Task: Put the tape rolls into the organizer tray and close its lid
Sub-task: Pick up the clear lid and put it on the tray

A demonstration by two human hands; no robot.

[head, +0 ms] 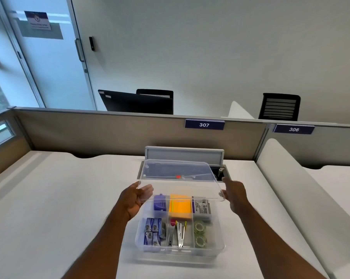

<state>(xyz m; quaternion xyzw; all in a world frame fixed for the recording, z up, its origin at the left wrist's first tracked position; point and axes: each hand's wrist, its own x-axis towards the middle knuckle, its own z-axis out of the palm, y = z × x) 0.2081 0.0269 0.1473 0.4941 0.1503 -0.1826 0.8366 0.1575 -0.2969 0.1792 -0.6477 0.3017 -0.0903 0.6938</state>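
A clear plastic organizer tray (220, 241) sits on the white desk in front of me. Two clear tape rolls (200, 234) lie one behind the other in its front right compartment. The transparent lid (180, 178) is raised and tilted over the tray's back half. My left hand (135, 200) grips the lid's left end and my right hand (233, 195) grips its right end. Other compartments hold blue staple boxes (153, 231), metal clips, an orange sticky-note pad (180, 207), a purple item and a labelled packet.
The white desk (59, 198) stretches to the left. Behind the tray is an open cable hatch (185, 155) in the desk. A beige partition with labels 307 and 306 (204, 124) bounds the back, and a white divider (280, 178) the right side.
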